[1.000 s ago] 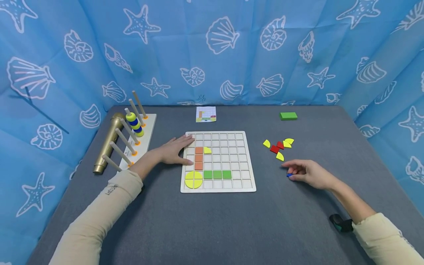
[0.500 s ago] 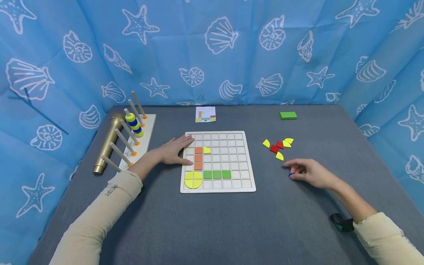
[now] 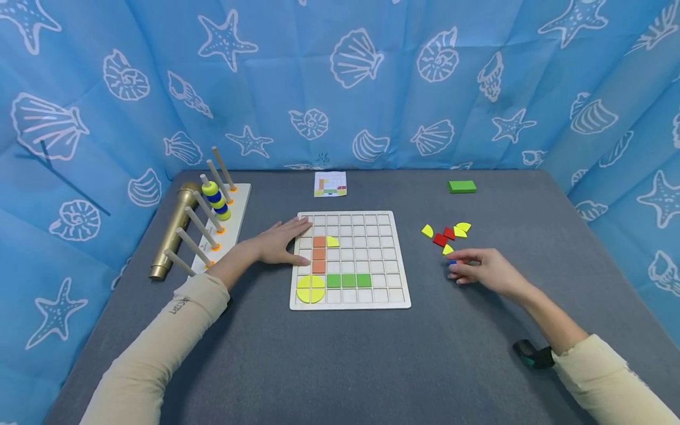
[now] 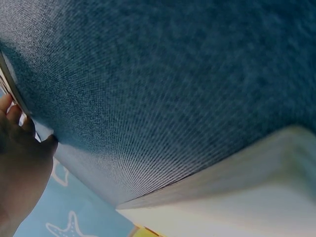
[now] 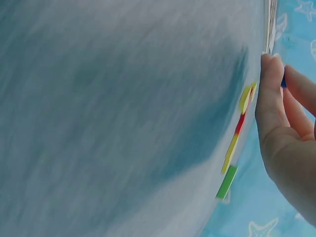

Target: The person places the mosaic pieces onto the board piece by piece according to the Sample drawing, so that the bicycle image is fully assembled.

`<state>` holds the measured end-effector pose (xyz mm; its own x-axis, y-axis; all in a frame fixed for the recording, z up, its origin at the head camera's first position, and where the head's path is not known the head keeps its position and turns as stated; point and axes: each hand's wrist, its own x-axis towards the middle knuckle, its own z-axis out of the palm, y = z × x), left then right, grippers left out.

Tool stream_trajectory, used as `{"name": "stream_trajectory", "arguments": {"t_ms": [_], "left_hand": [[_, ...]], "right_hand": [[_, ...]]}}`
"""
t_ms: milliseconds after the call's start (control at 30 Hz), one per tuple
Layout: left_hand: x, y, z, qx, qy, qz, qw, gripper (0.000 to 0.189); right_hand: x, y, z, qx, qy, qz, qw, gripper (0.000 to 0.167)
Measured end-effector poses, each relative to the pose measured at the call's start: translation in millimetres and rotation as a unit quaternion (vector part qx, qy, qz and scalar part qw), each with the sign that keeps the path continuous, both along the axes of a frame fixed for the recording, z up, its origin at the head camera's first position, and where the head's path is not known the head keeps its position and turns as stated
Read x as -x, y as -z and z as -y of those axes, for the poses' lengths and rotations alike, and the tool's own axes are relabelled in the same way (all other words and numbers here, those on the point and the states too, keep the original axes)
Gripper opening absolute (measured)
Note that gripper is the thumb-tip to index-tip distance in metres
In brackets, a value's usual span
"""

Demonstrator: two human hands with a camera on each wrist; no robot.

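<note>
In the head view my left hand (image 3: 278, 243) rests on the left edge of a white grid board (image 3: 374, 254), fingers spread. Its cells carry orange squares (image 3: 319, 254), a yellow quarter-circle (image 3: 332, 241), several green squares (image 3: 348, 280) and a yellow circle (image 3: 310, 289) made of quarters. My right hand (image 3: 486, 271) pinches a small blue piece (image 3: 452, 262), mostly hidden by the fingers; a bit of the blue piece (image 5: 283, 83) also shows in the right wrist view. Just beyond those fingertips lie several loose yellow quarter-circles (image 3: 427, 231) and red pieces (image 3: 440, 240).
A small printed pattern card (image 3: 330, 183) lies behind the board. Back right sits a green block (image 3: 462, 187). To the left stand a pegged board (image 3: 243, 200), one peg bearing yellow and blue rings, and a brass-coloured tube (image 3: 172, 236). A blue curtain (image 3: 393, 106) borders the table.
My right hand, still pinching the blue piece, has shifted left and slightly away from me, closer to the loose pieces. The left hand stays on the board.
</note>
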<state>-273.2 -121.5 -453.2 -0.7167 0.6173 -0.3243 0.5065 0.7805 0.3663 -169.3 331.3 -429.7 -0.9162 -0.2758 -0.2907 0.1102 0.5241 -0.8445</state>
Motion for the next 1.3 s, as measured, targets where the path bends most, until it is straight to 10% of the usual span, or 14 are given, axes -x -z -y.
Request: {"name": "stream_trajectory", "arguments": {"t_ms": [1300], "left_hand": [[0.4, 2.2, 1.3, -0.014, 0.005, -0.005, 0.9999, 0.099]], "right_hand": [[-11.4, 8.6, 143.3, 0.122, -0.058, 0.087, 0.987, 0.02]]}}
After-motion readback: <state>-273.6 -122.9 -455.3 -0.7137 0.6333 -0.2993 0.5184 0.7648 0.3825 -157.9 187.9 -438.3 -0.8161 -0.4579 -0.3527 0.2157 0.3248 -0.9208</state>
